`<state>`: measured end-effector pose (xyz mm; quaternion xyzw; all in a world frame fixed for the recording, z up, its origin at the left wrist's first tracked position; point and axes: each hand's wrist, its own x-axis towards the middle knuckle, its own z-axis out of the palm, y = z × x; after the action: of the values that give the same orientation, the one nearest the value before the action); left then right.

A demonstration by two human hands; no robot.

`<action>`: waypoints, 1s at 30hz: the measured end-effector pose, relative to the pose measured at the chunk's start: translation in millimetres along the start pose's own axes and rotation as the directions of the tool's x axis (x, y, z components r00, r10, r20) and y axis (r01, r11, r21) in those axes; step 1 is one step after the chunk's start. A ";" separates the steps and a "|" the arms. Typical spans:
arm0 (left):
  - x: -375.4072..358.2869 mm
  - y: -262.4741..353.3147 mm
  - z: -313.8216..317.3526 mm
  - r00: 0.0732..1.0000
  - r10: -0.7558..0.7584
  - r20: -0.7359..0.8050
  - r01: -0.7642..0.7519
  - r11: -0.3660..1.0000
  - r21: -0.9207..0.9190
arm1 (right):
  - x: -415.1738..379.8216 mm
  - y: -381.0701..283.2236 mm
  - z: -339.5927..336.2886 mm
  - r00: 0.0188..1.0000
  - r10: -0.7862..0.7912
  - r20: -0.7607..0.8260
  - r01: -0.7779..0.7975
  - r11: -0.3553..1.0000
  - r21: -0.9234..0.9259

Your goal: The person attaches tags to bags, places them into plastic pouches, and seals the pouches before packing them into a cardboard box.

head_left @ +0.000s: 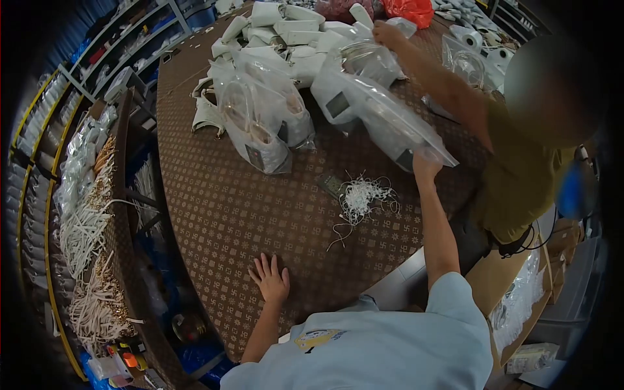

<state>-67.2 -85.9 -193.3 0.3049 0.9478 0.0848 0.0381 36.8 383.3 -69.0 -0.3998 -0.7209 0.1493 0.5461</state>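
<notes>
My left hand (270, 281) lies flat on the brown patterned tabletop (214, 221), fingers spread, holding nothing. My right hand (426, 166) is closed on the near end of a clear plastic bag (383, 117). Something pale with dark square patches shows through this bag; its kind I cannot make out. Beyond my left hand stand more clear plastic bags (260, 123) with white handbags inside, their loop handles visible. Between my hands and these bags lies a tangle of white strings (365, 198), next to a small dark flat item (330, 184).
White handbags (292, 36) are heaped at the far side, near a red plastic bag (409, 10). On the right a co-worker (526, 169) reaches across with a hand (389, 34) at another plastic bag. A ledge with bundled white straps (91, 260) runs along the left.
</notes>
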 end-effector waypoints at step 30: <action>-2.7 4.0 -10.6 0.998 -0.059 -0.021 0.056 0.992 -0.115 | 7.0 -265.7 202.1 0.720 -0.105 0.686 -0.060 0.975 0.213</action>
<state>-64.0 -85.8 -182.1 0.2738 0.9502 0.1415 0.0464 -256.8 264.3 36.3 -0.2429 -0.8562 0.3601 0.2795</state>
